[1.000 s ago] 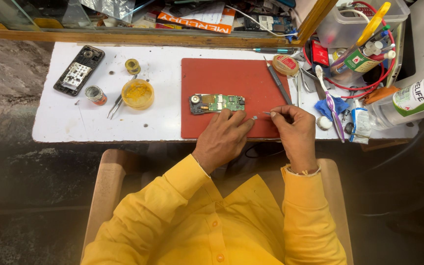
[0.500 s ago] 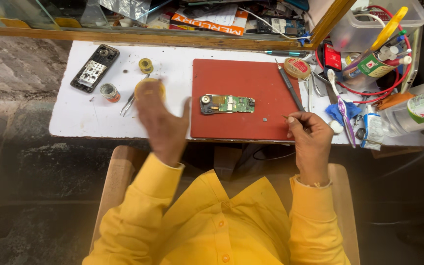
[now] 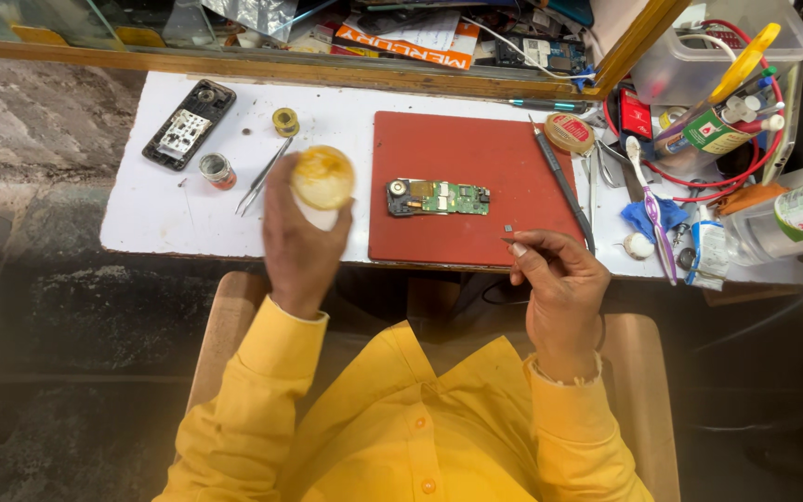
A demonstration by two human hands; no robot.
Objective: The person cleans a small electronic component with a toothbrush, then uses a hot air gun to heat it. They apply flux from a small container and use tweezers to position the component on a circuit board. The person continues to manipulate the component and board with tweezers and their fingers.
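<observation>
My left hand now has the small round yellow tub lifted off the white tabletop, fingers curled round it from below and behind; half a second ago that hand was only reaching toward it, and a second ago it lay on the red mat beside the board, so the paste is in my grip and the board is left free. My right hand has drawn back to the mat's near right corner, fingertips pressed together on a thin tool or tiny part; I cannot tell which. One green circuit board lies flat in the middle of the mat, touched by neither hand, with one small dark chip just beside my right fingertips. To my left I count one opened phone shell, one small red-rimmed pot, one roll of yellow tape and one pair of tweezers. On the right lie one dark slim tool, one round tin, one toothbrush and one clear bottle.
</observation>
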